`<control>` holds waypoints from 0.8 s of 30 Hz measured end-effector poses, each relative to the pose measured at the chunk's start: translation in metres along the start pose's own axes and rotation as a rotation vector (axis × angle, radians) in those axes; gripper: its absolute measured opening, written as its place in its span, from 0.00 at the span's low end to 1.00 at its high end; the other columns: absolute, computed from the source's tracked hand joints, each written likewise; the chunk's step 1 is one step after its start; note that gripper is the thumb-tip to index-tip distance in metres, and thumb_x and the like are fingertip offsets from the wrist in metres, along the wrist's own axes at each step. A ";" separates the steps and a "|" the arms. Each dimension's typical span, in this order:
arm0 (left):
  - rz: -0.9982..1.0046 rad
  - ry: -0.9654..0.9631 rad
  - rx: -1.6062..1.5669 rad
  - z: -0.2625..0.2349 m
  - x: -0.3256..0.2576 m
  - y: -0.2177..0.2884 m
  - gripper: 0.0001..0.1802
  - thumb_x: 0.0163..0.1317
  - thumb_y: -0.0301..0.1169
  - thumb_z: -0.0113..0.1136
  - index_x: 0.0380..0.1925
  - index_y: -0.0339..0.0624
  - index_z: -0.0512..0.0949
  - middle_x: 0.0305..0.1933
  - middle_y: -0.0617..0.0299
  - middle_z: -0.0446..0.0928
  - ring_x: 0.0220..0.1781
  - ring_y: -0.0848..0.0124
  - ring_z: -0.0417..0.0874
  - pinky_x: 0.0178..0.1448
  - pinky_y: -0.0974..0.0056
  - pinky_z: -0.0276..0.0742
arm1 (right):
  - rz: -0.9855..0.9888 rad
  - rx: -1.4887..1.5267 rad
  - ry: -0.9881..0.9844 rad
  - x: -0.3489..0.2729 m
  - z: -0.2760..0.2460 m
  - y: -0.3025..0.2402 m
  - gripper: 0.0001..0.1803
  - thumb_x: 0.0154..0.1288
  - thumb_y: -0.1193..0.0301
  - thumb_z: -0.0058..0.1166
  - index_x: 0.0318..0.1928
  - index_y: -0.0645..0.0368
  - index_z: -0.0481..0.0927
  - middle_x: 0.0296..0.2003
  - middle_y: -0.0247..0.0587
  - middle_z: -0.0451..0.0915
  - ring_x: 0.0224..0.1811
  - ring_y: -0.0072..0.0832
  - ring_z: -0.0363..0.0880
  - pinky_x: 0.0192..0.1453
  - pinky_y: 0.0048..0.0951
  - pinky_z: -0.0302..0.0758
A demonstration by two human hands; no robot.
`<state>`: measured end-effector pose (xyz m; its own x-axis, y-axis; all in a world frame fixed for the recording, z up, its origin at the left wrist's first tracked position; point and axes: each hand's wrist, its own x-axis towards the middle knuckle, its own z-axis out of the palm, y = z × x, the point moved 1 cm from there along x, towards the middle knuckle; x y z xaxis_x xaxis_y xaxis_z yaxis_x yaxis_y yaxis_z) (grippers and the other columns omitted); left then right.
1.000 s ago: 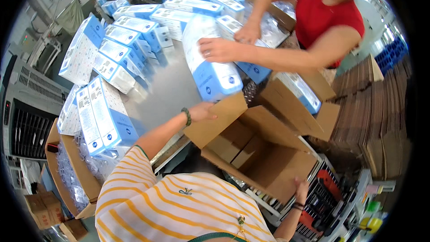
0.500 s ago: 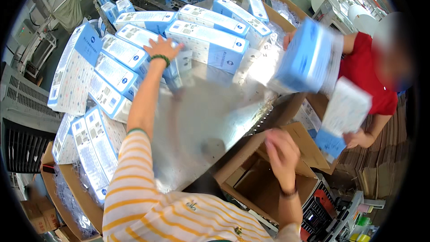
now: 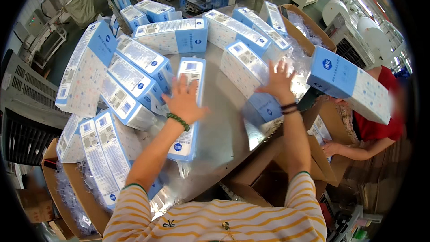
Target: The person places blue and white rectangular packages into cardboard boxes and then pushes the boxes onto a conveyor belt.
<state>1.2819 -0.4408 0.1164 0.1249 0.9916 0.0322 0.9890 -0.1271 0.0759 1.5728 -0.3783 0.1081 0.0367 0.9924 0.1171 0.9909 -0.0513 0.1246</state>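
Observation:
My left hand [image 3: 184, 102], fingers spread, lies over a long blue-and-white pack [image 3: 184, 144] that points toward me on the metal table [image 3: 219, 152]. It seems to touch the top of that pack. With its fingers also apart, my right hand [image 3: 281, 84] is at the right side of another tilted pack [image 3: 244, 69] with a blue end; whether it presses on it I cannot tell. Neither hand is wrapped round anything. Several like packs, such as a leaning tall one [image 3: 83, 71] and a sideways one [image 3: 170, 36], crowd the left and far parts of the table.
An open carton [image 3: 255, 183] stands below the table's right edge. Beside it a co-worker in a red sleeve [image 3: 378, 130] handles a blue-and-white pack [image 3: 349, 80] over another carton [image 3: 342, 161]. Cartons of clear plastic film stand at the lower left [image 3: 74, 197] and far right [image 3: 309, 27].
My right hand has moved from over the open carton up to a pack on the table. My left hand has shifted right and nearer, onto a pack now turned lengthwise. The co-worker's packs have moved.

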 end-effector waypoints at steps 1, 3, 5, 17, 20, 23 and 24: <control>-0.079 -0.034 -0.085 -0.001 0.002 0.003 0.48 0.40 0.52 0.65 0.62 0.50 0.58 0.69 0.47 0.44 0.62 0.51 0.61 0.62 0.52 0.61 | 0.051 0.057 0.040 -0.002 0.008 0.002 0.51 0.31 0.57 0.69 0.62 0.54 0.61 0.39 0.51 0.74 0.47 0.46 0.72 0.60 0.56 0.55; -0.228 -0.114 -0.243 -0.002 0.000 0.003 0.46 0.41 0.50 0.65 0.62 0.52 0.59 0.69 0.47 0.46 0.64 0.50 0.58 0.63 0.52 0.61 | 0.076 0.280 0.097 -0.016 -0.006 0.001 0.53 0.32 0.59 0.69 0.64 0.53 0.58 0.37 0.49 0.75 0.43 0.46 0.72 0.51 0.46 0.63; -0.115 0.025 -0.450 0.001 -0.002 -0.016 0.48 0.37 0.42 0.68 0.62 0.49 0.59 0.68 0.45 0.47 0.64 0.49 0.58 0.62 0.52 0.62 | -0.023 0.377 0.343 -0.046 -0.013 0.006 0.52 0.33 0.62 0.69 0.64 0.53 0.59 0.36 0.48 0.75 0.41 0.46 0.72 0.47 0.43 0.64; 0.764 -0.015 -1.759 -0.101 -0.101 0.130 0.58 0.38 0.23 0.72 0.66 0.36 0.42 0.62 0.53 0.57 0.59 0.63 0.66 0.60 0.60 0.65 | 0.544 0.439 1.327 -0.409 -0.140 0.110 0.53 0.41 0.89 0.62 0.67 0.58 0.47 0.66 0.46 0.49 0.64 0.34 0.53 0.68 0.38 0.49; 1.223 -0.145 -1.302 -0.075 -0.136 0.189 0.56 0.36 0.29 0.72 0.65 0.40 0.48 0.57 0.54 0.63 0.55 0.62 0.68 0.55 0.59 0.69 | 0.608 0.497 1.596 -0.491 -0.158 0.137 0.45 0.43 0.89 0.60 0.63 0.59 0.54 0.59 0.46 0.60 0.57 0.35 0.63 0.61 0.38 0.63; 1.541 -0.295 -0.513 -0.031 -0.184 0.245 0.53 0.37 0.34 0.69 0.66 0.58 0.51 0.53 0.52 0.66 0.51 0.57 0.70 0.50 0.54 0.71 | 0.606 0.890 1.744 -0.545 -0.166 0.134 0.21 0.52 0.83 0.57 0.48 0.68 0.69 0.45 0.45 0.73 0.42 0.31 0.73 0.49 0.34 0.73; 1.569 -0.462 -0.243 -0.007 -0.203 0.257 0.53 0.36 0.35 0.68 0.66 0.63 0.51 0.53 0.51 0.66 0.52 0.55 0.69 0.51 0.53 0.71 | 0.728 0.783 1.556 -0.567 -0.141 0.133 0.18 0.53 0.81 0.56 0.46 0.67 0.71 0.43 0.44 0.74 0.41 0.31 0.73 0.49 0.33 0.72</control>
<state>1.5104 -0.6754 0.1366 0.9819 -0.1817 -0.0534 -0.1453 -0.9035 0.4031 1.6660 -0.9635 0.1967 0.7297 -0.1910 0.6566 0.6824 0.1417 -0.7171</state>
